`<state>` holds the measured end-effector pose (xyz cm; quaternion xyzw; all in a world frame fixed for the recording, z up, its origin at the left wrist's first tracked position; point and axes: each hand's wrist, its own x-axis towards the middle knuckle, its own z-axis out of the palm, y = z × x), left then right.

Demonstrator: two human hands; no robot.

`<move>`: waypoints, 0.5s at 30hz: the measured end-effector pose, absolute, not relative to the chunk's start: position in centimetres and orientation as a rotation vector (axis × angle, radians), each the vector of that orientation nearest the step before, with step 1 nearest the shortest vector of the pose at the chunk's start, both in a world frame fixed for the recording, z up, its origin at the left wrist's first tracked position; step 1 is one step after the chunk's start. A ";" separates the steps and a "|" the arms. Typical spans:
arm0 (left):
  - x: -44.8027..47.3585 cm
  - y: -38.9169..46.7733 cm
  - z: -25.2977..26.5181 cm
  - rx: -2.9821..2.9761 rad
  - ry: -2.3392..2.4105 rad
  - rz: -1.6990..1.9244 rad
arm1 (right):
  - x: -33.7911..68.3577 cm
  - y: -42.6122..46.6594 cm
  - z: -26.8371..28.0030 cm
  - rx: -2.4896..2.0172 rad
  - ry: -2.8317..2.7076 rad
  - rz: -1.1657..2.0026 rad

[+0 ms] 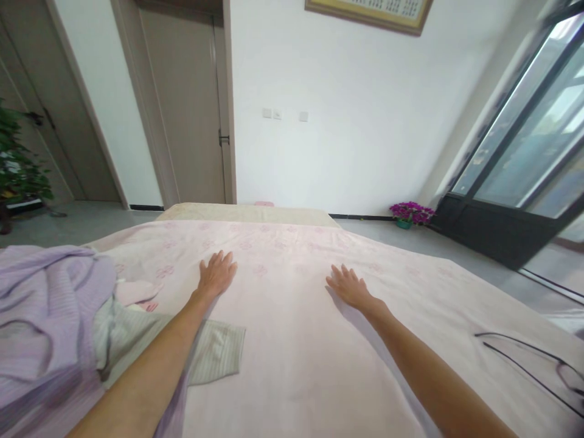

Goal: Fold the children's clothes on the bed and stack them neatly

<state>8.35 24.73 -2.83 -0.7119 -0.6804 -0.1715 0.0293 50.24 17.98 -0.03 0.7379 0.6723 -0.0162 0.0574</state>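
Observation:
Both of my arms reach forward over a pale pink sheet (283,316) with a faint flower pattern. My left hand (217,274) lies palm down near the sheet's left middle, fingers spread, holding nothing. To the right, my right hand (349,286) is also palm down with fingers apart, at or just above the sheet; a shadow shows beside it. Under my left forearm lies a grey-green ribbed garment (219,353), its cuff pointing right. Heaped at the left is a lilac ribbed garment (50,304). A pink cloth piece (137,292) pokes out next to it.
Eyeglasses (524,347) with dark temples lie on the sheet at the right. Beyond the far edge, a beige cover (246,213) shows. Purple flowers in a pot (404,224) stand on the floor by a dark-framed glass door (511,152). A leafy plant (20,158) is far left.

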 end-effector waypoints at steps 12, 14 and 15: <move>9.1 9.1 0.5 -2.730 -1.661 -0.514 | 53.5 2.7 -2.2 2.503 1.836 -0.001; 8.5 5.1 -0.1 -2.783 -1.633 -0.432 | 53.1 2.5 -2.4 2.528 1.853 0.003; 8.1 3.5 -0.4 -2.780 -1.633 -0.389 | 52.9 2.5 -2.4 2.531 1.865 -0.010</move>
